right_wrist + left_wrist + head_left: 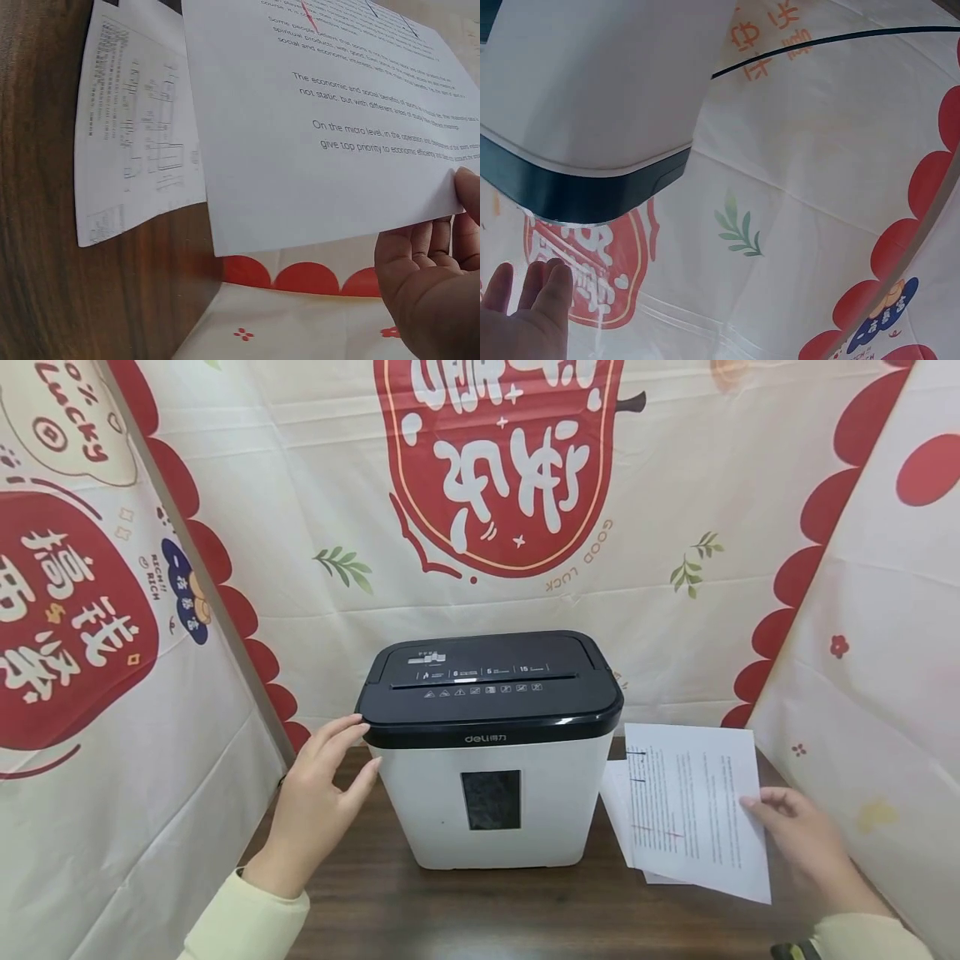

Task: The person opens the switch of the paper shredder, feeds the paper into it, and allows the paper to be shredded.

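A printed sheet of paper (693,810) with red and dark pen marks is pinched at its right edge by my right hand (802,835). In the right wrist view the sheet (322,165) is lifted above the table, thumb on its face and fingers behind. Under it, partly hidden, lies more paper (139,135) on the wood. A paper shredder (487,735) with a black top and white bin stands in the middle. My left hand (322,793) is beside its front left corner, fingers spread and holding nothing; whether the fingertips touch the rim is hard to tell.
The shredder's narrow feed slot (483,682) runs across its lid, and a dark window (491,800) is set in the bin. Printed cloth (285,468) hangs behind and on both sides of the wooden table (495,910). A thin black cord (840,36) shows in the left wrist view.
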The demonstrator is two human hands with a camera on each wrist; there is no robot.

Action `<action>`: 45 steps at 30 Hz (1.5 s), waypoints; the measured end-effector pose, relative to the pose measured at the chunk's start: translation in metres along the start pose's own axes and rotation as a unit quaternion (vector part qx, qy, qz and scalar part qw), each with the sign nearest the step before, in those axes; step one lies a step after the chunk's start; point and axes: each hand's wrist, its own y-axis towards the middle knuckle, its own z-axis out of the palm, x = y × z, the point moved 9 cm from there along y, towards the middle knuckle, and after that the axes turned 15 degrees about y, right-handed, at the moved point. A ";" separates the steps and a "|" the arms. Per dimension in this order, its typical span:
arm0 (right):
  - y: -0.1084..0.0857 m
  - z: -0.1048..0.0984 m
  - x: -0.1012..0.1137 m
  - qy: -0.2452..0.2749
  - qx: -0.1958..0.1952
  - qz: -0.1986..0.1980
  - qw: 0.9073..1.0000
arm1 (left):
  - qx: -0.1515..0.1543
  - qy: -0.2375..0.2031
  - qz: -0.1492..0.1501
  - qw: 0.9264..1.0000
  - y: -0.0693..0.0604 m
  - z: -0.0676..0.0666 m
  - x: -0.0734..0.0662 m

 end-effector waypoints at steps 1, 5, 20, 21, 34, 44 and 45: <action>0.000 -0.001 0.002 0.002 0.002 -0.003 1.000 | -0.001 -0.001 0.002 1.000 0.000 -0.001 -0.001; -0.004 -0.003 0.010 0.002 0.008 -0.021 1.000 | 0.003 -0.001 0.000 1.000 0.000 -0.002 -0.003; -0.023 -0.027 0.043 0.045 -0.043 -0.082 0.995 | -0.026 -0.049 0.022 0.998 0.000 -0.006 -0.017; -0.024 -0.029 0.045 0.040 -0.049 -0.081 0.995 | -0.026 -0.050 0.023 0.998 0.000 -0.006 -0.017; -0.047 -0.049 0.079 0.075 -0.068 -0.132 0.986 | -0.011 -0.068 0.022 0.997 0.007 -0.006 -0.031; -0.064 -0.039 0.108 0.227 -0.025 -0.176 0.958 | 0.024 -0.101 0.020 0.994 0.018 0.003 -0.055; -0.065 -0.037 0.112 0.262 -0.011 -0.184 0.947 | 0.028 -0.108 0.021 0.994 0.019 0.004 -0.058</action>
